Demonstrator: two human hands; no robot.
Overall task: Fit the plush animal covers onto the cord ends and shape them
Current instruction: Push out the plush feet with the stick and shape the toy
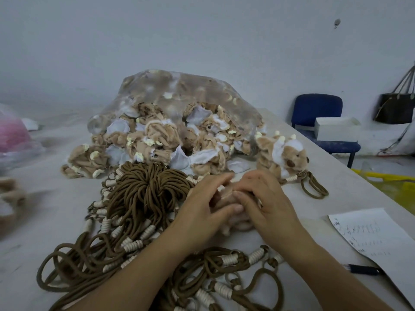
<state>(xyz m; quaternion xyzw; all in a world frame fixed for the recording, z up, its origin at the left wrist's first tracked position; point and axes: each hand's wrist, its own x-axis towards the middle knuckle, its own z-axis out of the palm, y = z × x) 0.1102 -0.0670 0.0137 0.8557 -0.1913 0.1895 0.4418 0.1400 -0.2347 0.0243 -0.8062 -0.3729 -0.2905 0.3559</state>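
**Tan plush, half-worked between 2 hands**

Tan plush is bunched in front of me: 1 plush cover [233, 222], held just above the table [56, 209] to the right of the brown cords [143, 191]. My left hand [199, 205] and right hand [267, 203] both close on it from either side. My fingers [244, 194] are curled over the top and the thumbs are tucked in against the fabric. The cord end itself is hidden inside my grip, so I cannot tell how far in it sits.

To do this well, I judge that 1 hand should pinch the cover's opening firmly while the other rolls the plush down evenly. After that I would knead the head and ears out round, like the finished animals [289, 153] near the table's right edge. Pulling from 1 side only would likely twist the face.

More covers spill from the clear bag [190, 86] behind the cords, within easy reach.
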